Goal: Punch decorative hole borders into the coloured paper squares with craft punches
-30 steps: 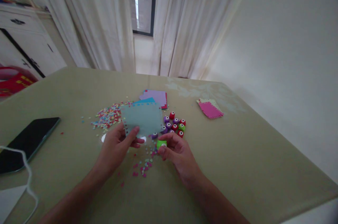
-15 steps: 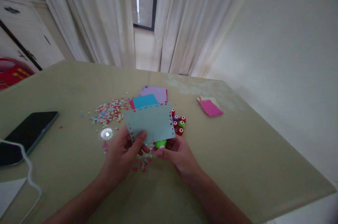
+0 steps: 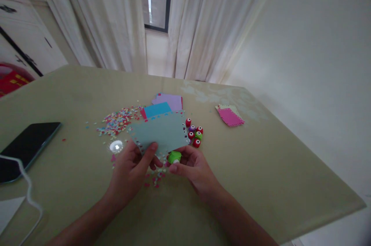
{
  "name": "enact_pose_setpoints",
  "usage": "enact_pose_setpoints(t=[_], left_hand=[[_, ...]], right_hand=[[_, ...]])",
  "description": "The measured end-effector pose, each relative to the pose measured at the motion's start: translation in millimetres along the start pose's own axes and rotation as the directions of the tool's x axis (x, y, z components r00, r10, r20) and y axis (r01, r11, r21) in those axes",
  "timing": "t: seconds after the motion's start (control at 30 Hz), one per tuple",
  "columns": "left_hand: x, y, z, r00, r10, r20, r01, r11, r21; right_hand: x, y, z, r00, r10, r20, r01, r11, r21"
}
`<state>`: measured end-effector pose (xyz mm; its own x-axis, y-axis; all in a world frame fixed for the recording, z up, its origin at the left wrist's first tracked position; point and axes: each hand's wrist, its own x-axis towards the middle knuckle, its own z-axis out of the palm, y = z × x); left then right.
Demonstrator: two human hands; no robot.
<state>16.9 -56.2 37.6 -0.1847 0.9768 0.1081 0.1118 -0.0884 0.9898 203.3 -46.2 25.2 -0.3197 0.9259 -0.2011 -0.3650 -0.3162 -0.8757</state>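
My left hand [image 3: 135,165] pinches a pale blue-green paper card [image 3: 162,132], thumb on top. Small punched holes run along the card's far, left and right edges. In my right hand [image 3: 193,165], between thumb and fingers, is a small green craft punch [image 3: 174,157] with a white part toward me. It sits just below the card's near right edge; whether paper is inside it I cannot tell. Behind the card's right side stand several red, purple and green punches [image 3: 197,142]. Pink and pale paper bits [image 3: 156,180] lie beneath my hands.
A heap of coloured confetti [image 3: 118,120] lies left of the card, near a clear round dish [image 3: 116,146]. Blue [image 3: 157,109] and lilac cards [image 3: 171,101] are behind. Pink punched cards [image 3: 230,117] rest at the right. At far left are a phone [image 3: 29,149] and white cable [image 3: 30,192].
The card has been turned and shifted right, now covering some of the standing punches. The green punch has rolled over in my right hand, its white part now facing down toward me.
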Motion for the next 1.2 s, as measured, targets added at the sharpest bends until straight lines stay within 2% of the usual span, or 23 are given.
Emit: enact_pose_setpoints(t=[0.2, 0.4, 0.7, 1.2], left_hand=[[-1.7, -3.8, 1.1, 0.999, 0.024, 0.041, -0.024, 1.000, -0.008], [-0.7, -4.5, 0.3, 0.999, 0.018, 0.040, -0.019, 1.000, 0.015], [-2.3, -7.5, -2.1, 0.992, 0.050, 0.113, -0.065, 0.990, 0.128], [-0.8, -8.1, 2.7, 0.984, -0.037, 0.172, 0.030, 0.999, 0.042]], right_hand=[[0.4, -0.1, -0.4, 0.999, -0.019, 0.026, 0.020, 0.999, -0.025], [-1.7, -4.8, 0.8, 1.000, -0.019, -0.022, 0.018, 0.999, -0.035], [1.6, -4.8, -1.2, 0.996, -0.037, -0.076, 0.039, 0.999, 0.023], [1.8, -7.7, -4.9, 0.994, -0.013, -0.105, 0.009, 0.999, -0.041]])
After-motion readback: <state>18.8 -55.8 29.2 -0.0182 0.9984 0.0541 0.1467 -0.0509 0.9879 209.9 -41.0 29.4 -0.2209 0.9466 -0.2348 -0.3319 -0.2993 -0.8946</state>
